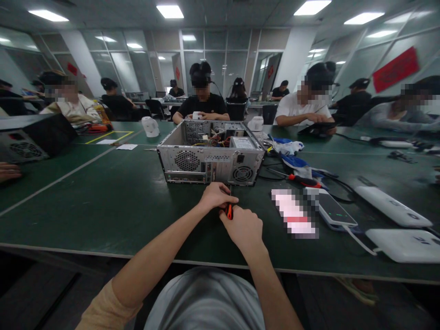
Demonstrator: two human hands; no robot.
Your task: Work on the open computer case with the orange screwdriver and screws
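Observation:
My right hand (245, 229) is closed around the orange-and-black handle of a screwdriver (229, 211). Its thin shaft points forward at the lower edge of an opened computer case (220, 162). Around the shaft, just ahead of the handle, the fingers of my left hand (216, 196) are pinched together, thumb reaching across. The metal case lies with its back panel toward me, its top side uncovered, showing wires and a power supply unit (243, 143). My fingers hide the screwdriver's tip.
To the right lie a second screwdriver (304, 181), blue-and-white gloves (288, 149), a blurred-out phone (294, 213) and white power banks (392, 206) with cables. White devices (150, 127) stand behind. Another computer case (34, 137) is at left, a person's hand (9, 171) beside it. Several people sit around the table.

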